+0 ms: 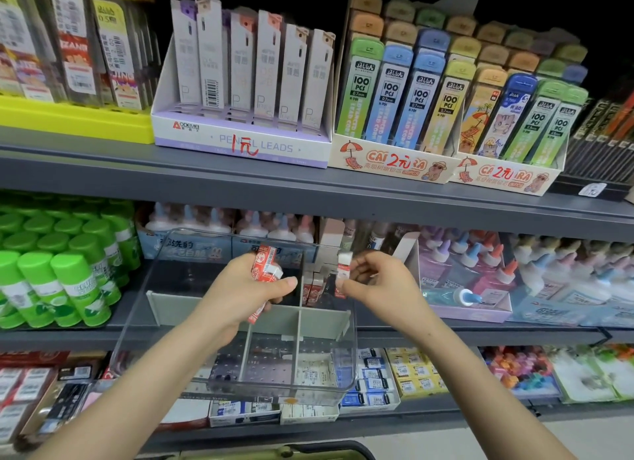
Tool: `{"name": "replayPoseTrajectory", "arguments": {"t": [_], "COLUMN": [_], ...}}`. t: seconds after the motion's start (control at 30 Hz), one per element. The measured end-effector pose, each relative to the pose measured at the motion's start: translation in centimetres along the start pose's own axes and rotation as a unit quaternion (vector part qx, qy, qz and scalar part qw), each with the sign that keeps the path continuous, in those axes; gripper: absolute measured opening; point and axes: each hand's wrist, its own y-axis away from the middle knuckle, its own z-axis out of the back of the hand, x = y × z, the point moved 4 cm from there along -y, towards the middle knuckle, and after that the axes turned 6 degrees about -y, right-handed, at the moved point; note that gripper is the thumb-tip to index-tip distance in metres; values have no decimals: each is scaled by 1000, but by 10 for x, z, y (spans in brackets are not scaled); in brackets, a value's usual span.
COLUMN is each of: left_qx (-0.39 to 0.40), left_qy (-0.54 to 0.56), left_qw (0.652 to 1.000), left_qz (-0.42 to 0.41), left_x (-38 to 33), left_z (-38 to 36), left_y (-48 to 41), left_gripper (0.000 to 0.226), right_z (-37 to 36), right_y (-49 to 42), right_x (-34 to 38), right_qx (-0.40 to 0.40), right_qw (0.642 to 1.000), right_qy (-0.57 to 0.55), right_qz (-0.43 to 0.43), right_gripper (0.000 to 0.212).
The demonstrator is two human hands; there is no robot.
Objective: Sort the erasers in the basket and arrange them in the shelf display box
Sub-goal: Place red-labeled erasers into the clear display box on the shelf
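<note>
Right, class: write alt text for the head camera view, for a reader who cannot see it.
A person's left grip holds several red-and-white erasers while the right grip pinches a single eraser above a clear divided display box at a stationery shelf. Other erasers stand in its rear right compartment.

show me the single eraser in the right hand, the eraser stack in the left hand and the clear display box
single eraser (343, 269): head view, on its red sleeve
eraser stack (265, 266): head view, on the red wrapper above the thumb
display box (274, 386): head view, on its clear front wall
</note>
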Motion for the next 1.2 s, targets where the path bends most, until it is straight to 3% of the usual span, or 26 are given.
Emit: {"name": "replayPoseTrajectory", "arguments": {"t": [0.2, 0.3, 0.4, 0.5, 0.83, 1.1, 1.2], "left_qx": [10, 18, 20, 22, 36, 106, 108], "left_qy": [74, 90, 96, 99, 110, 272, 239], "left_qw": [996, 994, 993, 993, 991, 948, 957], "left_qz": [51, 61, 63, 60, 70, 130, 120], "left_x": [4, 5, 7, 9, 11, 5, 6], "left_z": [4, 7, 8, 9, 6, 5, 6], "left_y": [3, 3, 2, 1, 2, 1, 2], "left_gripper": [25, 24, 26, 26, 25, 15, 17], "right_z": [-30, -36, -40, -40, -49, -51, -49], "right_y": [-16, -18, -19, -20, -23, -27, -25], "right_x": [7, 9, 13, 15, 8, 4, 1], "right_qx": [45, 48, 34, 6, -57, -73, -81], "right_qw": [996, 987, 952, 924, 913, 900, 900], "right_qy": [75, 141, 269, 329, 359, 394, 390], "right_qz": [29, 59, 145, 194, 185, 172, 175], "right_gripper": [26, 17, 25, 28, 37, 30, 29]}}
